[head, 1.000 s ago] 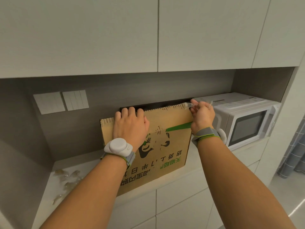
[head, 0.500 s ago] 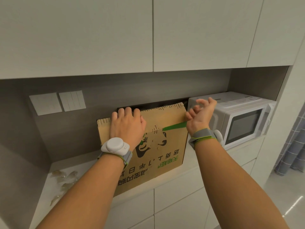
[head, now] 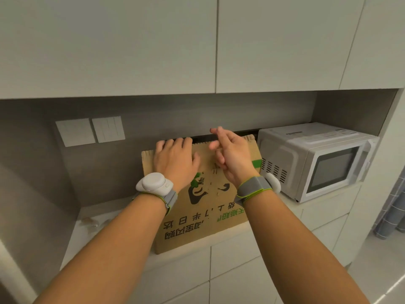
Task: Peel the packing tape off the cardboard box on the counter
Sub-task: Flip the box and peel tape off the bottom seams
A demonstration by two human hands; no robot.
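Nearest the camera, two bare forearms reach forward over the pale stone-look desk [head: 72, 249], each wrist wearing a grey strap with a white round sensor. The left hand [head: 175, 161] lies flat against the brown printed cardboard box [head: 197, 216], palm on the upper front panel and fingers hooked over its top edge, steadying it. The right hand [head: 230, 159] hovers in front of the panel with fingers loosely spread and slightly bent; whether a scrap of clear tape clings to them cannot be made out, so it looks to be holding nothing.

The box stands on edge on the desk, leaning back toward the grey wall, its print upside down, wedged just beside the white microwave oven [head: 317, 161] on the right. A green strip [head: 256, 163] shows at its right edge, partly behind the right wrist. Small crumpled clear bits [head: 89, 222], probably removed tape, lie on the desk to the left.

Risks, as I judge them: the box rests on a narrow edge near the desk's front, so a hard pull on any remaining tape could drag its foot forward and tip it off, unless the left hand keeps pressing. Clear tape is hard to see on this cardboard, so a strip could be missed, or a fingernail could tear away the paper face instead of lifting the tape. A sticky scrap on the fingers could re-adhere to the panel. A sideways jerk could knock the box against the microwave.
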